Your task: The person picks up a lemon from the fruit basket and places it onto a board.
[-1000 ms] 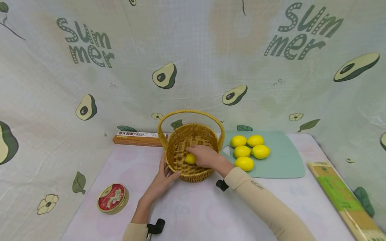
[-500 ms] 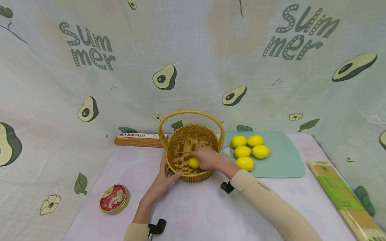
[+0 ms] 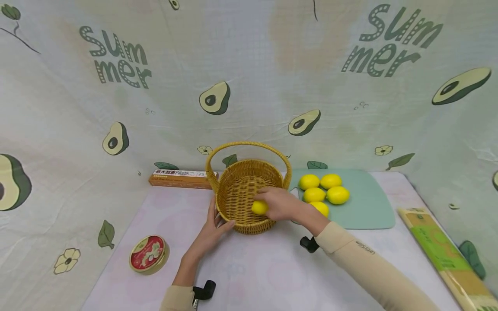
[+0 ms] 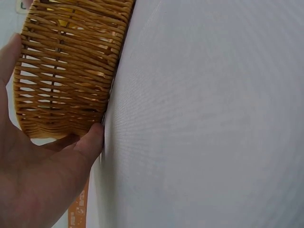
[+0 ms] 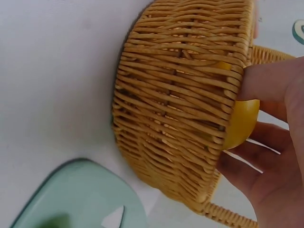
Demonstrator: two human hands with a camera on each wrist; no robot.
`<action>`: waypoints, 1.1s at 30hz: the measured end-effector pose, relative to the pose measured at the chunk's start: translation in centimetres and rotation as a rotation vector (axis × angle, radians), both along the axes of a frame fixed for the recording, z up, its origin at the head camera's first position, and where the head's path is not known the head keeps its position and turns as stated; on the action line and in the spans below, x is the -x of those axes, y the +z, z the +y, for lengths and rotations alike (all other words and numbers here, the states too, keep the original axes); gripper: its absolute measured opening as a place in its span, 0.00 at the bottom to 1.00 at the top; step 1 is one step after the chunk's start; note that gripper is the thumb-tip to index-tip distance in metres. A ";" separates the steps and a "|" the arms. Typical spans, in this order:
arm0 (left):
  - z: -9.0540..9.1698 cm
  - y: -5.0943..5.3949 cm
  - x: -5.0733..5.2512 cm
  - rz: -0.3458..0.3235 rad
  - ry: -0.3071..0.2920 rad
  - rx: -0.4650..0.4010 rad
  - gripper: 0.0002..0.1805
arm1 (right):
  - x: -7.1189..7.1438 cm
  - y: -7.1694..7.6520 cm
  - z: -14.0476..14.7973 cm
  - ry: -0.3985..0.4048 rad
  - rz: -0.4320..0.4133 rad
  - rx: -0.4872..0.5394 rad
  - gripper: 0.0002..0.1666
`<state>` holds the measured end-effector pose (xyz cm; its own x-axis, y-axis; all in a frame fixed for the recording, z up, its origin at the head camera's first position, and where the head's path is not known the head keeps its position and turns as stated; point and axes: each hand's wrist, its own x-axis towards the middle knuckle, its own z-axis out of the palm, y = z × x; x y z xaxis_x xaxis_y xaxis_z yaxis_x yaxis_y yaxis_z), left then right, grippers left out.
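Note:
A wicker basket [image 3: 249, 228] with a tall arched handle stands mid-table. My left hand [image 3: 212, 231] grips its near left side, with thumb and fingers spread round the woven wall [image 4: 71, 66] in the left wrist view. Inside the basket's opening, my right hand [image 3: 279, 204] pinches a yellow lemon [image 3: 259, 207] between thumb and fingers. The right wrist view has that lemon [image 5: 243, 124] at rim height, partly hidden by the weave and the thumb. Several more lemons [image 3: 314, 195] lie on a pale green cutting board [image 3: 365, 211] right of the basket; my right forearm partly covers the nearest.
Behind the basket at left lies a pasta box [image 3: 180, 179]. A round red-and-gold tin [image 3: 148, 254] sits at the front left. Along the right edge runs a long green-and-tan packet [image 3: 443, 255]. A printed cloth [image 3: 249, 65] hangs behind the table.
My right hand has drawn the lemon to the right and upward from the basket's bottom. The left hand keeps its hold on the basket, which stays in place.

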<state>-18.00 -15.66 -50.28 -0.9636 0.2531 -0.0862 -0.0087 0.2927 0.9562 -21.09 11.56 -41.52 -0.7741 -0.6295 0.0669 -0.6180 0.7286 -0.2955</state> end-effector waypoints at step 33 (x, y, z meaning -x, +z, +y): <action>-0.3 0.5 0.1 -0.003 0.010 0.007 0.58 | -3.7 4.5 12.5 -0.073 0.193 -0.013 0.29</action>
